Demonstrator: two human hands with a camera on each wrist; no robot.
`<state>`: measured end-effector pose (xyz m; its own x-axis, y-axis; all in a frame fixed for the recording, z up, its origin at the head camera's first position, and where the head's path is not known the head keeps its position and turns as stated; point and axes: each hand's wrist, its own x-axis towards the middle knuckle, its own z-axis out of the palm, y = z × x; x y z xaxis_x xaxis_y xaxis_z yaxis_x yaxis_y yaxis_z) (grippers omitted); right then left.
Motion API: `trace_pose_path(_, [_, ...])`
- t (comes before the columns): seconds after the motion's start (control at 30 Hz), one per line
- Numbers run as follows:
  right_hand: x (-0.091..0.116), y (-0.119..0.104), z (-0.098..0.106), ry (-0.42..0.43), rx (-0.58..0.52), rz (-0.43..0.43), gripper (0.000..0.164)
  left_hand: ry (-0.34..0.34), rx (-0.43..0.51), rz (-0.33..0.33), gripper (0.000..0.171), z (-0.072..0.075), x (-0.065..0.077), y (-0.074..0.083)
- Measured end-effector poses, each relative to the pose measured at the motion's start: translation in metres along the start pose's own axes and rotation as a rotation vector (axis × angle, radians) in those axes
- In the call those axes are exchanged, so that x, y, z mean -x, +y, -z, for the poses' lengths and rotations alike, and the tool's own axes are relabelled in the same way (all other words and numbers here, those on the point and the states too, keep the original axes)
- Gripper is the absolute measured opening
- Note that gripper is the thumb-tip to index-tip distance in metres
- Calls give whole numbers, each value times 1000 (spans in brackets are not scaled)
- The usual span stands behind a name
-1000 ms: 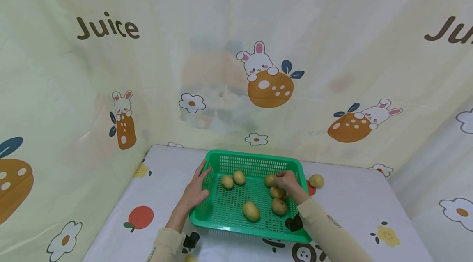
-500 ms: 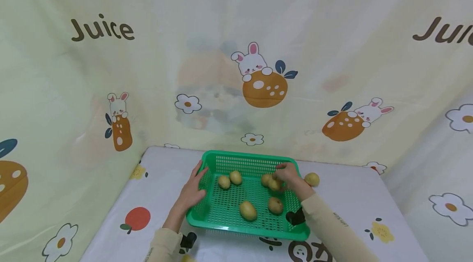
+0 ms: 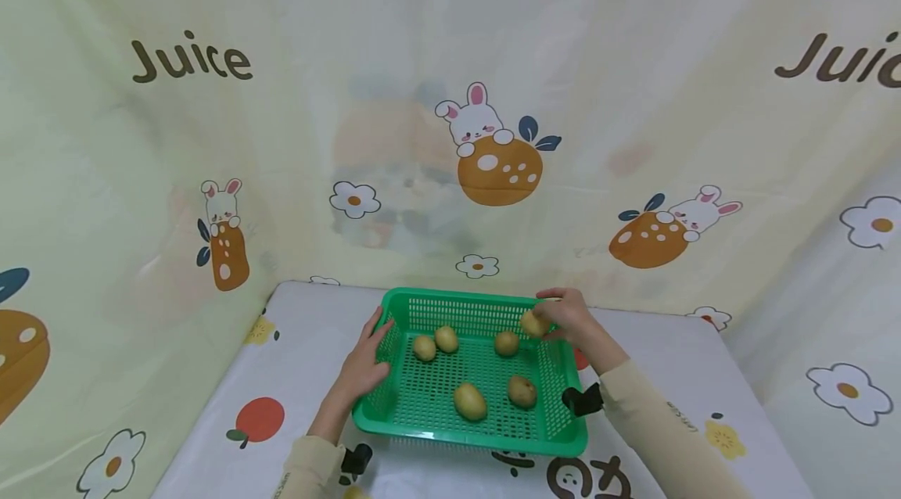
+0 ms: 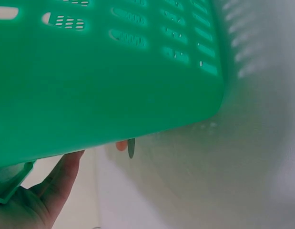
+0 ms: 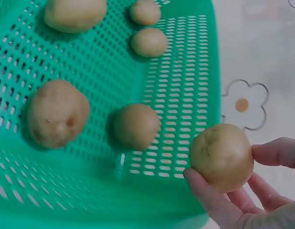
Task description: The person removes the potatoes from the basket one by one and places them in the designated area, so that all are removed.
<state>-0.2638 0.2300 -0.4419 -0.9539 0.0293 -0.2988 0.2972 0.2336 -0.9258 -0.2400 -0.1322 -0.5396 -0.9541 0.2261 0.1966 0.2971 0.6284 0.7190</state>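
Observation:
In the head view a green plastic basket [image 3: 450, 436] with slotted walls stands on the table. My left hand [image 3: 362, 366] rests against its left rim, fingers stretched; in the left wrist view part of this hand [image 4: 49, 200] shows below the green wall. My right hand [image 3: 573, 319] pinches a round yellowish potato [image 3: 533, 324] between thumb and fingers, near the basket's back right corner. The right wrist view shows this potato [image 5: 222, 157] at the rim. Inside the basket lie several others: a small potato [image 3: 507, 343], a browner potato [image 3: 522, 391], a larger potato [image 3: 470, 402], and two at the back left.
A white printed cloth [image 3: 281, 350] covers the table. Behind it hangs a pale curtain [image 3: 394, 131] with rabbit and flower prints, close to the basket's back edge. A black wrist mount [image 3: 583, 400] overlaps the basket's right rim.
My right hand has lifted a potato from the basket's right side toward the back right corner. The loose potato right of the basket is now hidden behind the arm. My left hand stays put.

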Motion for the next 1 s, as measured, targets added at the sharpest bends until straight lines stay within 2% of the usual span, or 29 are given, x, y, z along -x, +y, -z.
trace_pose_path(0.23, [1,-5,24,52,-3,6,44,0,-4,-9,85,-1,-1,-3])
trace_pose_path(0.47, [0,0,48,117,-94,-48,46,-3,0,-3,85,-2,-1,-3])
trace_pose_path(0.63, [-3,12,67,182,-188,-53,47,1,-4,-3,85,-3,0,-3])
trace_pose_path(0.8, [-4,29,87,242,-250,-101,41,5,-11,2,84,-2,0,-2])
trace_pose_path(1.0, [-6,52,104,318,-283,-150,48,5,-19,-5,83,-2,-1,-3])
